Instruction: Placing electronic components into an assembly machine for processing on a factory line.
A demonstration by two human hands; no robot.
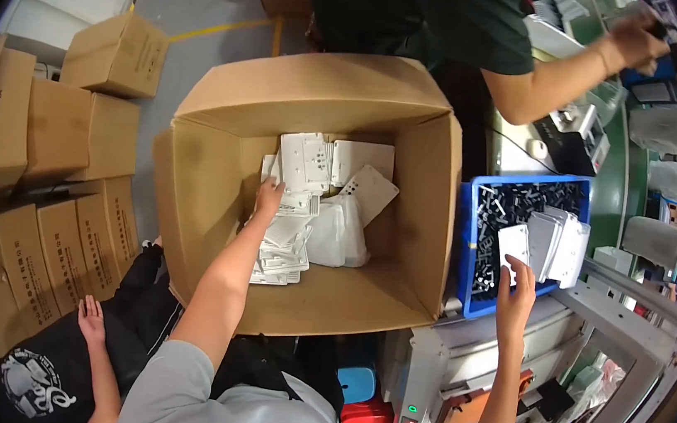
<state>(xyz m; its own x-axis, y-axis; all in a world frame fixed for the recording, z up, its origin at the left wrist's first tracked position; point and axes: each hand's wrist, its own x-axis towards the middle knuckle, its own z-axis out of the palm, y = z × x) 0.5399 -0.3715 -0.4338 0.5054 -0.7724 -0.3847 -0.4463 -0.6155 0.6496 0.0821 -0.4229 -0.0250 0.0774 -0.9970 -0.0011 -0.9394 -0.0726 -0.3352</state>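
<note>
White plates (297, 207) amid cardboard box (215, 197) walls

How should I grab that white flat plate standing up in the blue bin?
Pinch the white plate by its top edge, coming from above. It stands nearly upright against other white plates, so only the top edge and front face are free; small black parts crowd its base in the blue bin. The right hand already touches its lower edge.
</note>
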